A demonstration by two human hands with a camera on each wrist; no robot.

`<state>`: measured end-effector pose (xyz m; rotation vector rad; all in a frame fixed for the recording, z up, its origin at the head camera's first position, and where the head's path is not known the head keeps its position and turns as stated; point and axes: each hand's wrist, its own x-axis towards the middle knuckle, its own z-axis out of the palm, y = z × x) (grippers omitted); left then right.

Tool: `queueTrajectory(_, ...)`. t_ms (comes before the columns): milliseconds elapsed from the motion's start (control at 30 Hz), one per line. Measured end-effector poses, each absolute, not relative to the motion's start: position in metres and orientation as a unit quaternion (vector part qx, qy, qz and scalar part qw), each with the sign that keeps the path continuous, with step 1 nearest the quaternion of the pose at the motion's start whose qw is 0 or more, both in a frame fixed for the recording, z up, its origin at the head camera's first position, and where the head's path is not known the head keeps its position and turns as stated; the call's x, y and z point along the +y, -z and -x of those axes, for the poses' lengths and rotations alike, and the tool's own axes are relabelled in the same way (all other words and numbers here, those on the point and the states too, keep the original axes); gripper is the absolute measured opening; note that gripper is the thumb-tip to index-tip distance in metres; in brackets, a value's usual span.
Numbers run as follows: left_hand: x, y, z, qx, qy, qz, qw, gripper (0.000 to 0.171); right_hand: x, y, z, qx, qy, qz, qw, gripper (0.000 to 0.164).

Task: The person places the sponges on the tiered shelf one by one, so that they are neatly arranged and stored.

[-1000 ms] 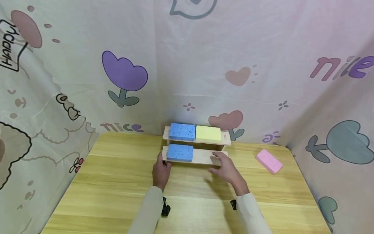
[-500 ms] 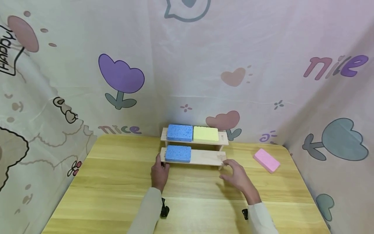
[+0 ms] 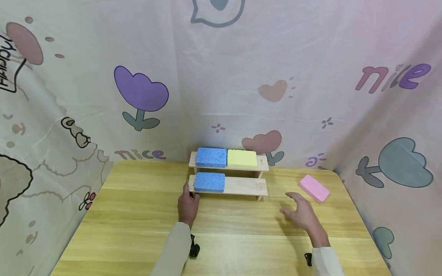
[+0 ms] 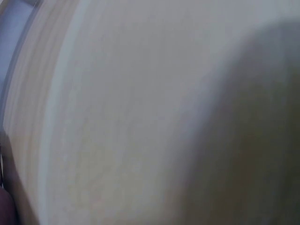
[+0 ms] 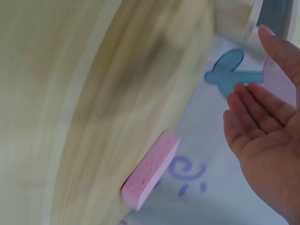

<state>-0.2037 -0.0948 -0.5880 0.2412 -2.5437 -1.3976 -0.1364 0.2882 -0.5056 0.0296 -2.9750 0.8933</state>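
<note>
A small two-tier wooden rack (image 3: 244,185) stands at the back of the table. Its upper tier carries a blue sponge (image 3: 211,157) and, beside it, a yellow sponge (image 3: 242,158). On the lower tier, a second blue sponge (image 3: 209,181) lies toward the left, with bare wood to its right. My left hand (image 3: 188,207) holds the lower tier's left end; the left wrist view is too blurred to show the fingers. My right hand (image 3: 304,215) is off the rack, fingers apart from the thumb, nothing held. Close by lies a pink sponge (image 3: 314,188), also below the hand (image 5: 267,140) in the right wrist view.
The light wooden table (image 3: 138,214) runs up to a patterned cloth (image 3: 214,76) behind, and cloth also hangs at both sides. Black straps with small devices sit at both wrists.
My right hand has left the right end of the lower tier and moved right toward the pink sponge. The left hand stays at the rack, and the sponges keep their places.
</note>
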Motion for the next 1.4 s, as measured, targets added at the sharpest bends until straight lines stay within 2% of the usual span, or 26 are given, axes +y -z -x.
queueTrajectory(200, -0.095, 0.589, 0.203, -0.869, 0.473, -0.082, 0.119, 0.052, 0.314, 0.506, 0.131, -0.96, -0.278, -0.001, 0.034, 0.062)
queueTrajectory(533, -0.095, 0.589, 0.204, -0.87, 0.47, -0.08, 0.126, 0.051, 0.346, 0.499, 0.127, -0.962, -0.27, 0.03, 0.014, 0.068)
queueTrajectory(800, -0.094, 0.585, 0.202, -0.868, 0.474, -0.086, 0.117, 0.051, 0.371, 0.498, 0.14, -0.967, -0.25, 0.056, -0.018, 0.075)
queueTrajectory(1000, -0.093, 0.582, 0.202, -0.869, 0.474, -0.093, 0.108, 0.053, 0.385, 0.5, 0.15, -0.965, -0.252, 0.067, -0.013, 0.078)
queueTrajectory(1400, -0.091, 0.583, 0.202, -0.873, 0.463, -0.088, 0.125, 0.053, 0.405, 0.505, 0.165, -0.958, -0.264, 0.106, -0.025, 0.087)
